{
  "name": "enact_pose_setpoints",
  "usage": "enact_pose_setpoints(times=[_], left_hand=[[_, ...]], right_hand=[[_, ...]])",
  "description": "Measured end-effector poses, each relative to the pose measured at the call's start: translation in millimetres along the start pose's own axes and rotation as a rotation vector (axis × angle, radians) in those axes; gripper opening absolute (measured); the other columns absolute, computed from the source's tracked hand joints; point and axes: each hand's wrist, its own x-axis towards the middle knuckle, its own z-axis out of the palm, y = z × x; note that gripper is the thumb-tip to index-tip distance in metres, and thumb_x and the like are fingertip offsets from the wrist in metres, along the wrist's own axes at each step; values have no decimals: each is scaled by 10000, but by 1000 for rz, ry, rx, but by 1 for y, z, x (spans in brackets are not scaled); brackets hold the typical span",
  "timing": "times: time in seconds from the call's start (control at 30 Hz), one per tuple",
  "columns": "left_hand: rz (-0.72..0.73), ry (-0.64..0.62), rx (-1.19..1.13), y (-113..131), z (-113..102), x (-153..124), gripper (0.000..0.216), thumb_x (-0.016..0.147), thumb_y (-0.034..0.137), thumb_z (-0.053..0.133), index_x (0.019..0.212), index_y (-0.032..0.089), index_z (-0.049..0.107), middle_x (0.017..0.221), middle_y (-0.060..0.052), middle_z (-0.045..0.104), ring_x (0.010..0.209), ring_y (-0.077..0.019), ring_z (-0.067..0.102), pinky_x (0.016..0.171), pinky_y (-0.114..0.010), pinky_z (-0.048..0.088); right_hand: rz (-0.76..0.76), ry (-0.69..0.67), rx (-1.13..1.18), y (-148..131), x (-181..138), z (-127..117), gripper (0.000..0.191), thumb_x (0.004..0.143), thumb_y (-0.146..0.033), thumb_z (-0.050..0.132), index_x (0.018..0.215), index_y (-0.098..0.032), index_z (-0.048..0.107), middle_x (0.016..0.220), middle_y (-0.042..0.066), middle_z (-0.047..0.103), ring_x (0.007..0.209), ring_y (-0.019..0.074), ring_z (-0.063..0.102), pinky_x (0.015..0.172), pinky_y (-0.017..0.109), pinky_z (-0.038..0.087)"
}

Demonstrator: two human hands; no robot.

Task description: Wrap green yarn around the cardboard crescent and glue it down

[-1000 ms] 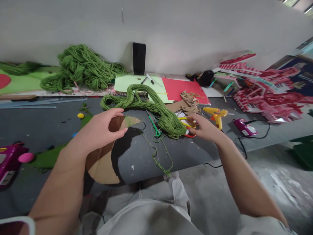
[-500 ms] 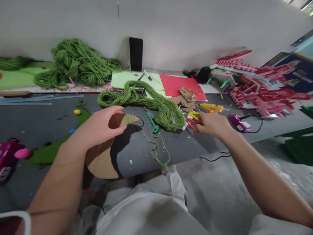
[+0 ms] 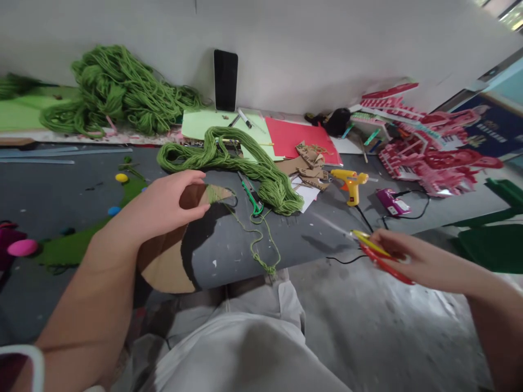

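My left hand (image 3: 171, 201) is closed on a curved cardboard piece (image 3: 171, 267), gripping it near its narrow tip, where green yarn is wound round it. From that tip a loose strand of yarn (image 3: 255, 239) trails over the dark table to its front edge. In my right hand (image 3: 402, 253) is a pair of scissors (image 3: 373, 246) with red and yellow handles, raised past the table's front edge at the right. Its blades point left and are blurred by motion. A green box cutter (image 3: 252, 197) lies beside a skein of green yarn (image 3: 278, 188).
A yellow glue gun (image 3: 349, 182) stands on the table near a purple box with a cord (image 3: 392, 202). Cardboard scraps (image 3: 312, 163) lie by red paper (image 3: 296, 139). A phone (image 3: 225, 80) leans on the wall beside a large yarn heap (image 3: 122, 92). Pink items (image 3: 437, 147) are piled right.
My right hand has lifted the scissors from beside the yarn skein and carried them right and toward me. My left hand stays on the cardboard. The glue gun is now fully visible.
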Motion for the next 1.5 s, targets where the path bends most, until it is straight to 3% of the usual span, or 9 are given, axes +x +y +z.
enact_pose_setpoints(times=[0.1, 0.23, 0.4, 0.53, 0.83, 1.0, 1.23, 1.4, 1.5], left_hand=[[-6, -3, -21, 0, 0, 0, 711, 824, 622, 652, 1426, 252, 570, 1454, -78, 628, 1275, -336, 626, 1075, -429, 509], [5, -3, -50, 0, 1, 0, 706, 828, 616, 652, 1422, 242, 574, 1445, -87, 635, 1277, -335, 625, 1095, -434, 498], [28, -14, -53, 0, 1, -1, 683, 843, 610, 641, 1422, 257, 564, 1453, -79, 628, 1297, -335, 610, 1075, -439, 508], [30, -17, -43, -1, 1, -2, 683, 849, 602, 638, 1436, 263, 554, 1450, -78, 629, 1298, -336, 609, 1069, -430, 506], [41, -26, -42, -2, 3, -1, 698, 853, 594, 632, 1451, 246, 543, 1457, -90, 622, 1301, -337, 607, 1089, -419, 483], [42, -35, -46, -2, 3, -1, 706, 848, 597, 635, 1452, 242, 546, 1458, -94, 620, 1303, -344, 604, 1091, -435, 486], [39, -32, -39, -2, 2, -1, 697, 859, 593, 626, 1457, 246, 541, 1470, -90, 610, 1319, -345, 593, 1093, -442, 482], [39, -42, -30, -4, 4, -1, 709, 861, 609, 623, 1467, 255, 528, 1483, -78, 601, 1325, -337, 588, 1091, -433, 483], [37, -46, -25, -4, 3, -1, 713, 866, 615, 618, 1473, 253, 520, 1494, -77, 592, 1331, -334, 585, 1086, -428, 488]], right_hand=[[-68, -250, 127, -27, 6, 14, 448, 936, -666, 540, 973, -221, 508, 880, 19, 572, 732, 141, 499, 653, 267, 452], [-94, -387, 199, -49, 31, 18, 530, 913, -725, 533, 937, -197, 499, 810, 6, 527, 711, 137, 515, 656, 265, 454], [-128, -625, 294, -51, 54, 13, 672, 918, -816, 383, 873, -157, 512, 704, 13, 513, 585, 127, 516, 582, 279, 428], [-100, -736, 396, -50, 62, 14, 661, 941, -793, 370, 854, -154, 514, 611, -13, 482, 507, 102, 459, 503, 253, 383], [-3, -617, 484, -73, 64, 22, 674, 882, -844, 428, 820, -176, 489, 564, -40, 437, 461, 76, 378, 439, 225, 316], [-41, -592, 492, -84, 71, 28, 641, 941, -791, 386, 772, -183, 496, 515, -40, 411, 441, 78, 353, 435, 231, 301], [-139, -487, 244, -82, 75, 27, 640, 943, -761, 434, 735, -163, 528, 463, -29, 458, 381, 86, 416, 419, 224, 326], [-93, -511, 184, -74, 68, 29, 612, 899, -746, 528, 752, -153, 548, 521, -3, 503, 421, 94, 424, 436, 236, 317], [-82, -547, 74, -62, 59, 19, 556, 869, -703, 607, 790, -154, 569, 637, 2, 506, 534, 102, 437, 496, 239, 327]])
